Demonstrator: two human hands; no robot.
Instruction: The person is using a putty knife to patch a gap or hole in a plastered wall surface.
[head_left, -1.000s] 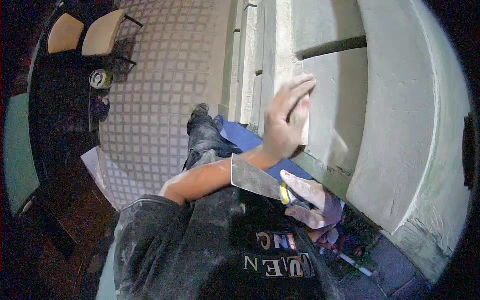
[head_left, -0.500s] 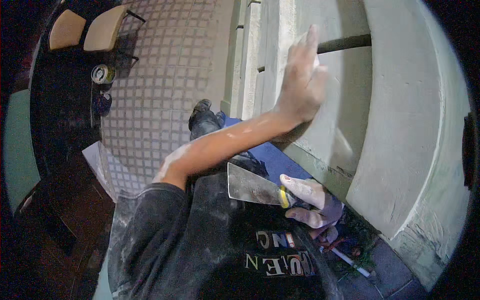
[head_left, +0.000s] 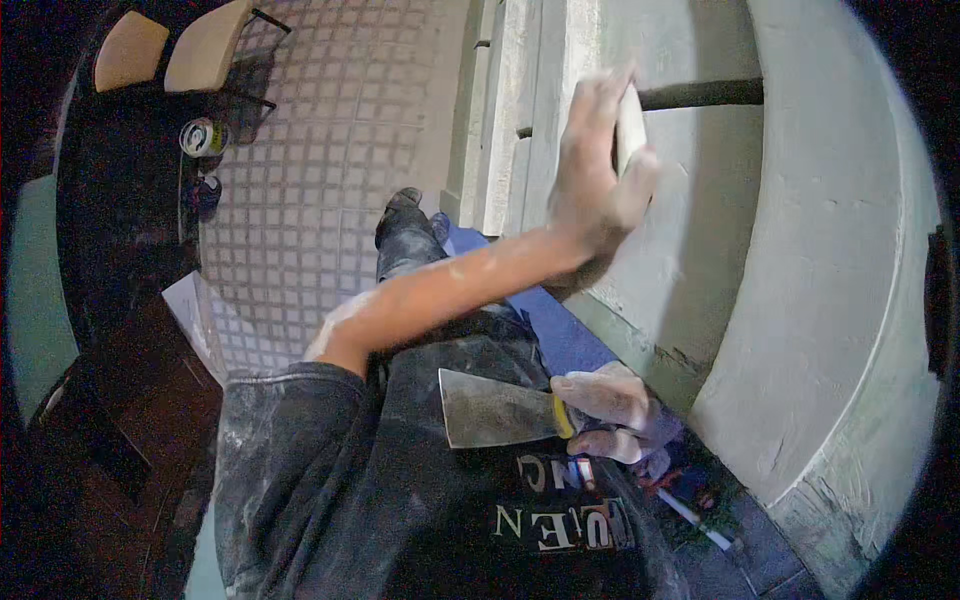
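Observation:
My left hand (head_left: pixel 600 165), dusty and slightly blurred, is against the grey plastered wall (head_left: pixel 690 190), closed round a pale flat block (head_left: pixel 630 125) whose edge shows between thumb and fingers. What the block is made of I cannot tell. Beside it a dark horizontal groove (head_left: pixel 700 93) cuts into the plaster. Lower down, in front of my dark shirt, my right hand (head_left: pixel 620 410) grips a putty knife (head_left: pixel 500 410) by its handle. Its wide metal blade points left, and a yellow collar joins blade and handle. White residue covers the right fingers.
A blue sheet or surface (head_left: pixel 565 335) runs along the wall's foot. Near my right hand lie a white stick (head_left: pixel 700 520) and some greenery (head_left: pixel 735 500). Two beige-seated chairs (head_left: pixel 205 45) and an open can (head_left: pixel 203 138) are at far left, beside the tiled floor (head_left: pixel 310 180).
My left hand has turned and shifted slightly downward, so the pale block's edge now shows more. The putty knife has moved a little down and left with my right hand.

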